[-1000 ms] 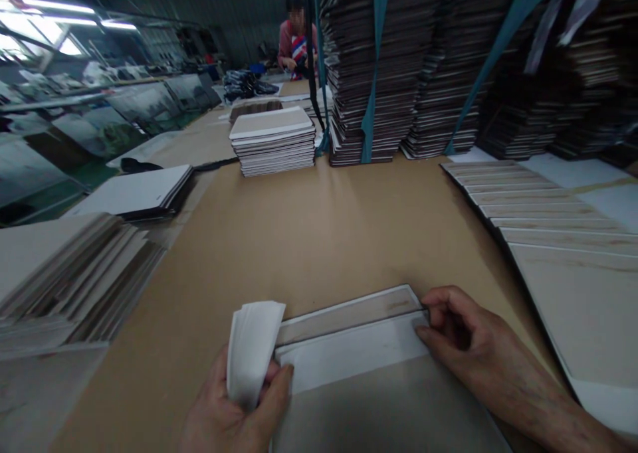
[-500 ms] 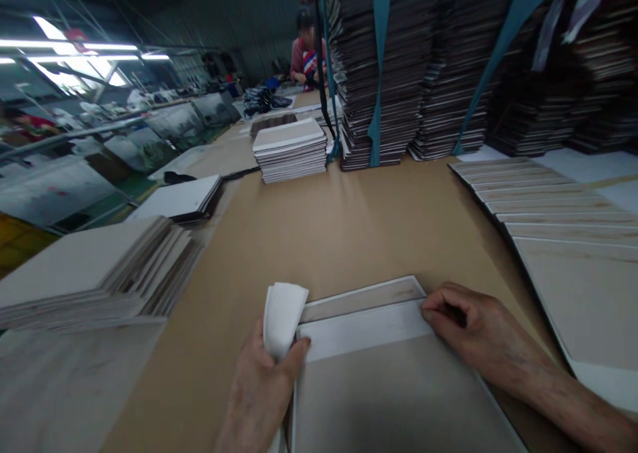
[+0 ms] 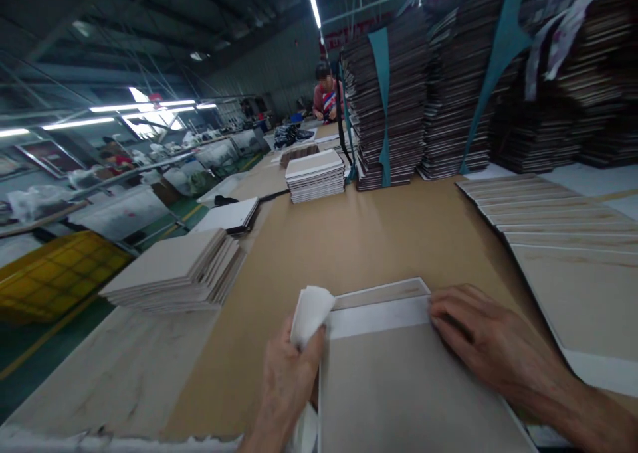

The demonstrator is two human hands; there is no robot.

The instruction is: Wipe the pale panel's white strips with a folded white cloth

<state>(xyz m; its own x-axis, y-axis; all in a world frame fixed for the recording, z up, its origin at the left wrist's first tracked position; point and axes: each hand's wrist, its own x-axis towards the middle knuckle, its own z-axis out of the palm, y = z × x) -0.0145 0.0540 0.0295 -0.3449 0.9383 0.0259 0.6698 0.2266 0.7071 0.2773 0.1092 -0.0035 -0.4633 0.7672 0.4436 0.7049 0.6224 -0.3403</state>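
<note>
My left hand (image 3: pixel 293 366) is closed around a folded wad of white strips (image 3: pixel 312 315) that looks like paper or thin fabric. Its thumb lies against the left edge of a flat beige panel (image 3: pixel 393 380). Across the top of that panel runs a white strip (image 3: pixel 381 317). Just beyond it, the narrow end of another beige panel (image 3: pixel 381 295) shows from underneath. At the upper right corner, my right hand (image 3: pixel 478 343) has its fingers bent and pressed together. Whether they pinch the strip or the panel's edge is hidden.
To the right, overlapping beige panels (image 3: pixel 573 287) lie fanned out. Panel stacks stand at left (image 3: pixel 159 267) and ahead (image 3: pixel 315 174). Tall dark piles tied with teal bands (image 3: pixel 383 107) rise at the back. A yellow bin (image 3: pixel 60 273) is beyond the table's left side; a person (image 3: pixel 327 97) works far ahead.
The view has tilted up and turned left, so the scene sits lower and further right. My right hand's fingers have drawn closer together at the panel's corner; my left hand keeps the white wad.
</note>
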